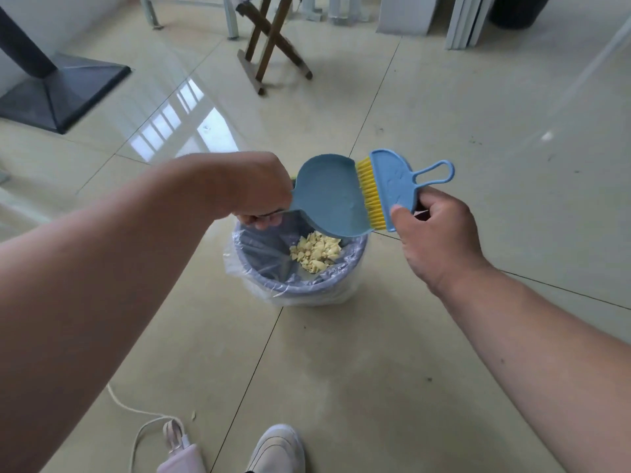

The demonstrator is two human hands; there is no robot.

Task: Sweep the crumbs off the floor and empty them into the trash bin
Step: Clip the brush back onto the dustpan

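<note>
Left hand (252,186) grips the tilted dustpan (327,196) by its handle over the bin (297,288); right hand (433,227) pinches the brush (392,189). Crumbs (316,250) lie inside. Both tools look light, rigid plastic.

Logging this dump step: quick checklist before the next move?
1. Dustpan over the bin: ok, held above the opening.
2. Crumbs inside the bin: ok, a pile lies on the liner.
3. Dustpan emptied: ok, its visible face shows no crumbs.
4. Left hand grips the dustpan handle: ok.
5. Right hand holds the brush, bristles at the pan's edge: ok.
6. Floor swept: not ok, a small crumb lies near the cable by the shoe.
</note>
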